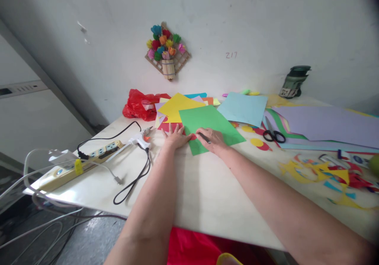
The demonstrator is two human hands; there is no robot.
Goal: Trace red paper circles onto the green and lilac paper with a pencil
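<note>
A sheet of green paper (213,119) lies on the table, with a small red paper piece (193,137) on its left edge. My right hand (215,139) rests on the green sheet, its fingers closed round a dark pen (204,137) whose tip points toward the red piece. Spread flat, my left hand (175,138) presses at the left edge of the green sheet, its thumb reaching the red piece. Under its fingers is red paper (163,126). Yellow paper (177,105) lies just behind.
Left are a white glue gun (138,139) with a looping black cord and a power strip (91,158). Right lie black-handled scissors (274,136), purple paper (325,123), paper circles (257,142) and yellow scraps (296,172). A dark bottle (295,82) stands by the wall.
</note>
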